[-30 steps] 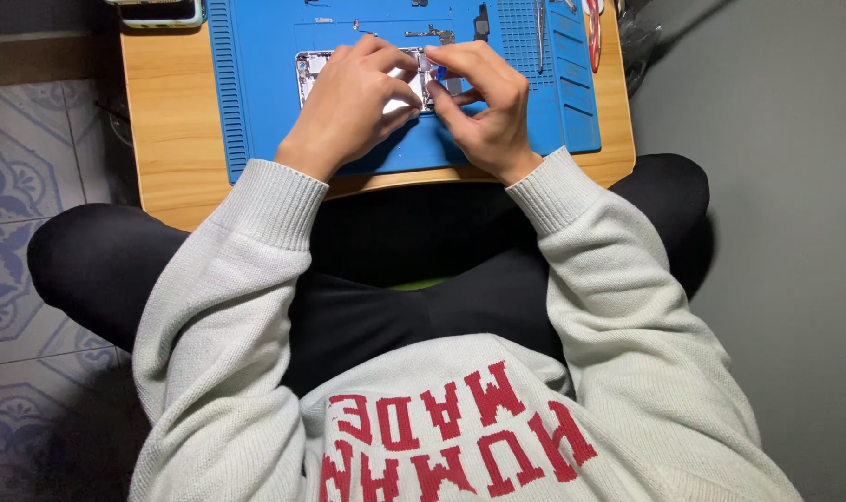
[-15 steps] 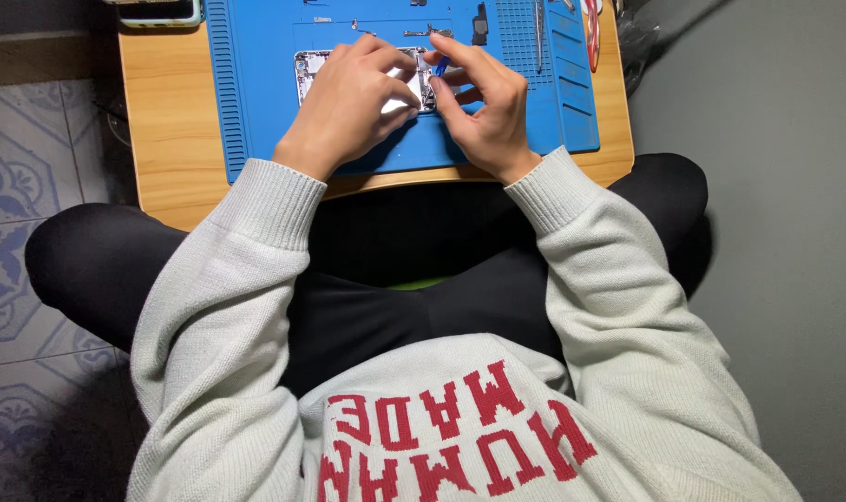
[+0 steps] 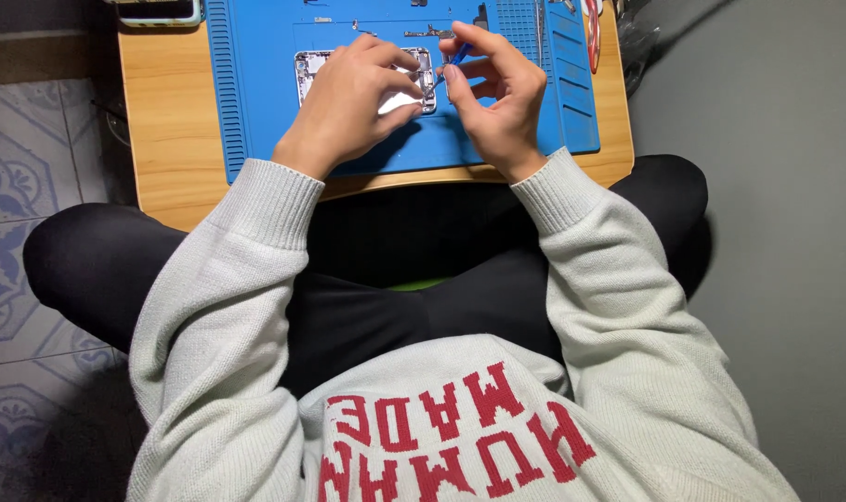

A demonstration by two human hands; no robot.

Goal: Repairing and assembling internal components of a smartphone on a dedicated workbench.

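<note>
On the blue mat [image 3: 255,112], an opened phone [image 3: 304,74] lies face down, its metal innards showing. The left hand [image 3: 348,102] rests over the phone's middle, fingers curled down on it and pinning it flat against the mat. The right hand [image 3: 497,88] sits just right of the phone, thumb and forefinger pinched shut on a thin blue tool [image 3: 458,54] whose tip angles toward the phone's right edge.

The work looks like fine prying or screw work at that edge. To do it well, the left hand should press evenly so the phone cannot slide on the mat, while the right keeps the tool low and steady, resting its heel on the mat for support. Small force suits best; a slip could gouge the parts inside. Loose bits lie at the mat's far edge, beyond the phone, so the hands should avoid sweeping them.
</note>
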